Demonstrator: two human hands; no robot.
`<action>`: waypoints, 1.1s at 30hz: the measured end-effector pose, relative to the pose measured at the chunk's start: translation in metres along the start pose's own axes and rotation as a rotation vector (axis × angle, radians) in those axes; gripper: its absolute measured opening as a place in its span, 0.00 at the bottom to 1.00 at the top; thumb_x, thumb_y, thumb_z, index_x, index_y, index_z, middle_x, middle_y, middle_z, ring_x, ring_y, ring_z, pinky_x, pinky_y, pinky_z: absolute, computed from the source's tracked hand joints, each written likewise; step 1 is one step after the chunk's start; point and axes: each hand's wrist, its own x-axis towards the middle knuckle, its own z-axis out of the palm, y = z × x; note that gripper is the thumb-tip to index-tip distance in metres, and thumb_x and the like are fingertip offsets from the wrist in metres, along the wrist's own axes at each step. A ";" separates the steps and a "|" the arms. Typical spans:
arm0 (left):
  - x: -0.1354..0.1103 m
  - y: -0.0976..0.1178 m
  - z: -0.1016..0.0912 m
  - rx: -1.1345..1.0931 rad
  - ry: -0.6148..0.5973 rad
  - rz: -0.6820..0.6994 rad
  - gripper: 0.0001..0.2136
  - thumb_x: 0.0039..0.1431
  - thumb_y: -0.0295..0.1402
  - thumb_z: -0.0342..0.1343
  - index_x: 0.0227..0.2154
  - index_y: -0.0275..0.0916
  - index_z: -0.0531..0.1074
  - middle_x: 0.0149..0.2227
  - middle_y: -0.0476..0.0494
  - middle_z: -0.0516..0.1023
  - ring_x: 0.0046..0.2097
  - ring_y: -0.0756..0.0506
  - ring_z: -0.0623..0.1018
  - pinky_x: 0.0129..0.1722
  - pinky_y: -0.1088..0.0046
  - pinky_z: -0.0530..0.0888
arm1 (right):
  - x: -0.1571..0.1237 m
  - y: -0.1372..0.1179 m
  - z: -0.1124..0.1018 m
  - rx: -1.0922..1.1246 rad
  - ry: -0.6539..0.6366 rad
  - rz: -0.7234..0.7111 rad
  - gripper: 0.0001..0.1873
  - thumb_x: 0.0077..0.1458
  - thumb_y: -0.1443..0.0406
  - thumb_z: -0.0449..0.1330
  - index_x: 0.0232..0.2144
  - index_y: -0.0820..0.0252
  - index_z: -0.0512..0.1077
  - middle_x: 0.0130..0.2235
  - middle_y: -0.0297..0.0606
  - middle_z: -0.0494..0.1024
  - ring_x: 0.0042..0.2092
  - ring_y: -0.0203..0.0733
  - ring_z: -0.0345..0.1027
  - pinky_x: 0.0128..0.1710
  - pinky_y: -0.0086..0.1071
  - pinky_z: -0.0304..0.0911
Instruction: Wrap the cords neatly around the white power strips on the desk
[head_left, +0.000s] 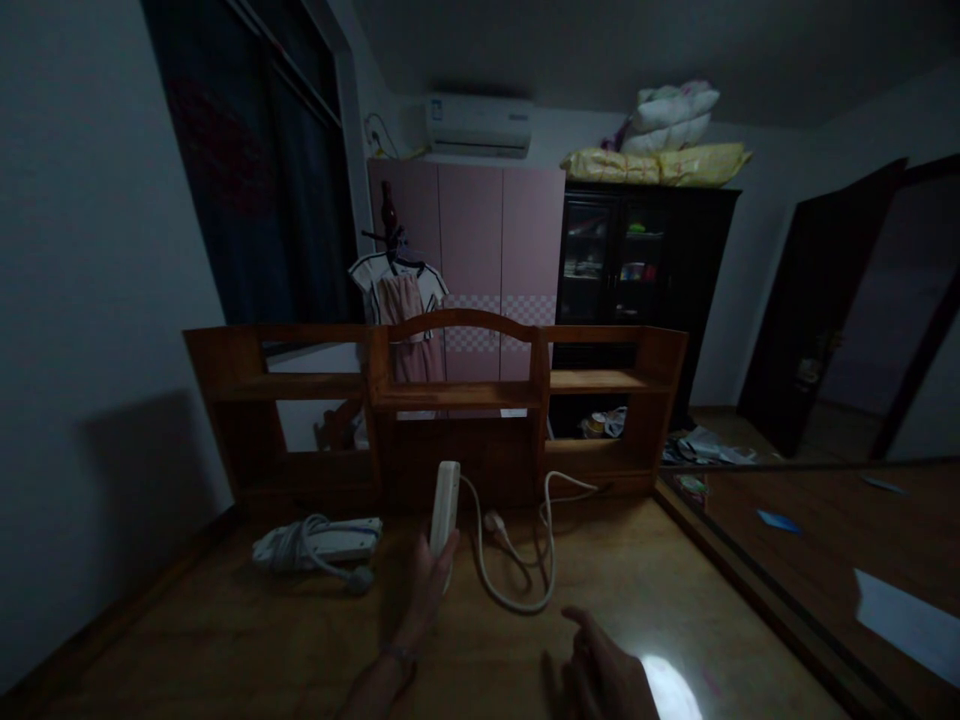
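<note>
My left hand [427,585] is closed round the lower end of a white power strip [444,505] and holds it upright above a wooden desk [300,630]. Its white cable [525,570] loops over the desk toward the right, with a plug [495,522] lying beside it. My right hand [600,665] hovers low over the desk near the bottom edge, fingers loosely apart and empty, index finger stretched out to the left. A second white power strip [322,542] with its cord bundled on it lies on the desk to the left.
A wooden shelf unit [450,395] stands along the back of the desk. Behind it are a pink wardrobe [487,250], a dark cabinet [637,260] with bedding on top, a coat stand with clothes [401,290] and a window [255,160]. A door [825,300] stands open at the right.
</note>
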 end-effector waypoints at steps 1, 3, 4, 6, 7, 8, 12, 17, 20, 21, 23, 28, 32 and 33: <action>0.000 0.000 0.000 -0.003 -0.008 0.016 0.24 0.43 0.47 0.60 0.39 0.37 0.69 0.37 0.40 0.77 0.41 0.37 0.77 0.40 0.63 0.71 | 0.000 0.000 0.000 -0.001 -0.006 -0.002 0.19 0.56 0.65 0.47 0.50 0.58 0.64 0.24 0.33 0.73 0.21 0.37 0.68 0.20 0.25 0.59; 0.000 0.000 0.000 -0.006 -0.013 0.037 0.24 0.43 0.47 0.60 0.41 0.37 0.69 0.38 0.40 0.77 0.42 0.38 0.77 0.41 0.64 0.71 | 0.000 0.000 -0.003 -0.005 -0.017 -0.007 0.19 0.56 0.66 0.47 0.50 0.59 0.64 0.24 0.33 0.73 0.22 0.37 0.68 0.21 0.25 0.59; 0.000 0.000 0.000 -0.007 -0.012 0.043 0.24 0.44 0.47 0.60 0.41 0.37 0.69 0.38 0.40 0.77 0.42 0.38 0.77 0.41 0.64 0.71 | 0.000 0.000 -0.004 -0.009 -0.030 -0.006 0.19 0.56 0.66 0.47 0.50 0.59 0.64 0.25 0.33 0.73 0.22 0.36 0.68 0.22 0.25 0.60; -0.001 -0.001 0.000 -0.008 -0.010 0.048 0.24 0.44 0.48 0.60 0.41 0.37 0.69 0.39 0.40 0.77 0.42 0.39 0.77 0.40 0.65 0.71 | 0.001 -0.002 -0.007 -0.021 -0.082 -0.004 0.19 0.56 0.67 0.47 0.51 0.59 0.63 0.26 0.33 0.73 0.23 0.37 0.69 0.23 0.25 0.61; -0.001 -0.002 0.000 -0.009 -0.011 0.049 0.24 0.44 0.48 0.59 0.41 0.37 0.69 0.39 0.40 0.77 0.42 0.39 0.77 0.40 0.65 0.71 | 0.002 -0.002 -0.009 -0.026 -0.110 -0.002 0.19 0.57 0.67 0.47 0.51 0.60 0.63 0.26 0.33 0.73 0.23 0.37 0.70 0.23 0.25 0.61; -0.001 -0.002 0.000 -0.010 -0.014 0.049 0.25 0.44 0.48 0.59 0.42 0.37 0.69 0.39 0.40 0.77 0.41 0.39 0.77 0.40 0.65 0.71 | 0.002 -0.003 -0.011 -0.030 -0.133 -0.001 0.20 0.57 0.67 0.47 0.51 0.60 0.62 0.27 0.34 0.74 0.24 0.37 0.70 0.24 0.26 0.62; 0.000 -0.004 0.001 -0.016 -0.035 0.049 0.27 0.44 0.48 0.60 0.44 0.37 0.67 0.41 0.39 0.77 0.42 0.40 0.77 0.42 0.64 0.71 | 0.002 -0.005 -0.013 -0.030 -0.163 0.000 0.21 0.56 0.69 0.46 0.53 0.60 0.60 0.28 0.34 0.74 0.25 0.37 0.71 0.26 0.26 0.63; -0.002 0.000 0.001 -0.033 -0.057 0.023 0.27 0.44 0.49 0.59 0.45 0.37 0.67 0.43 0.38 0.76 0.45 0.39 0.76 0.46 0.64 0.69 | 0.002 -0.007 -0.014 -0.014 -0.171 0.040 0.21 0.56 0.70 0.47 0.52 0.60 0.61 0.28 0.34 0.73 0.26 0.37 0.70 0.27 0.27 0.62; -0.007 0.011 -0.001 -0.055 -0.101 -0.003 0.26 0.45 0.49 0.59 0.44 0.38 0.68 0.45 0.38 0.75 0.47 0.40 0.74 0.48 0.65 0.68 | 0.002 -0.010 -0.015 -0.026 -0.151 0.081 0.21 0.55 0.70 0.47 0.52 0.59 0.63 0.27 0.34 0.73 0.26 0.38 0.69 0.27 0.28 0.61; -0.010 0.016 -0.002 -0.063 -0.123 -0.019 0.26 0.45 0.49 0.59 0.43 0.37 0.69 0.45 0.38 0.75 0.47 0.40 0.74 0.48 0.66 0.68 | 0.002 -0.011 -0.015 -0.035 -0.149 0.094 0.21 0.55 0.70 0.48 0.51 0.59 0.64 0.27 0.33 0.73 0.26 0.38 0.69 0.27 0.27 0.61; -0.015 0.028 -0.004 -0.073 -0.172 -0.065 0.26 0.45 0.51 0.59 0.42 0.36 0.70 0.43 0.37 0.75 0.45 0.39 0.75 0.45 0.65 0.69 | 0.002 -0.012 -0.016 -0.051 -0.155 0.107 0.21 0.54 0.70 0.48 0.51 0.60 0.64 0.26 0.32 0.72 0.26 0.38 0.68 0.26 0.27 0.59; -0.033 0.063 -0.017 -0.114 -0.334 -0.148 0.29 0.47 0.54 0.56 0.43 0.34 0.72 0.34 0.39 0.77 0.37 0.41 0.76 0.40 0.64 0.71 | -0.002 -0.009 -0.014 -0.015 -0.168 0.085 0.22 0.54 0.71 0.48 0.52 0.59 0.63 0.28 0.33 0.73 0.28 0.38 0.68 0.28 0.28 0.60; -0.061 0.093 -0.034 -0.268 -0.574 -0.207 0.27 0.52 0.54 0.52 0.46 0.37 0.71 0.38 0.37 0.77 0.36 0.43 0.76 0.38 0.67 0.71 | 0.001 -0.016 -0.017 0.072 -0.137 0.115 0.24 0.54 0.71 0.49 0.54 0.57 0.61 0.29 0.32 0.73 0.27 0.37 0.68 0.29 0.28 0.61; -0.072 0.100 -0.039 -0.310 -0.652 -0.245 0.28 0.53 0.55 0.51 0.47 0.36 0.71 0.38 0.36 0.77 0.35 0.43 0.75 0.37 0.66 0.72 | 0.004 -0.021 -0.020 0.115 -0.105 0.121 0.24 0.55 0.70 0.50 0.55 0.56 0.60 0.31 0.33 0.73 0.28 0.37 0.68 0.30 0.28 0.62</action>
